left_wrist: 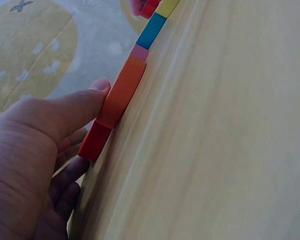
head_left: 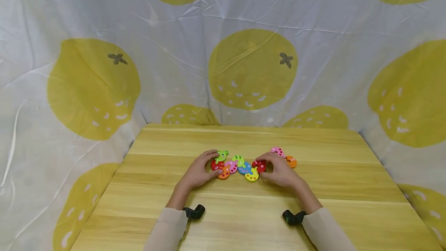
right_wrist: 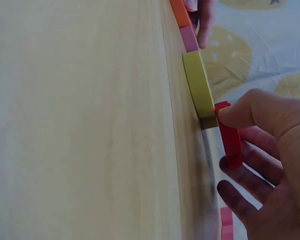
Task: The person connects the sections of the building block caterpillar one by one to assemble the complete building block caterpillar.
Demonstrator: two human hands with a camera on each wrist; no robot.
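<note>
Flat, numbered caterpillar puzzle pieces form a wavy row on the table in the head view. My left hand (head_left: 198, 170) grips the head end, its thumb on the orange piece (left_wrist: 122, 92) and its fingers round the green face piece (head_left: 222, 155) and red 2 (head_left: 216, 164). Rightward follow pink 4 (head_left: 231, 167), a light green piece (head_left: 238, 160), blue 6 (head_left: 244, 168) and a yellow piece (head_left: 251, 176). My right hand (head_left: 283, 172) pinches red 8 (right_wrist: 231, 137) between thumb and fingers, tilted up right beside the yellow piece.
Beyond my right hand lie a pink piece (head_left: 278, 150) and orange 10 (head_left: 291, 161). The wooden table (head_left: 244, 220) meets a lemon-patterned cloth (head_left: 320, 69) at the back and sides. Each wrist wears a black camera (head_left: 195, 212).
</note>
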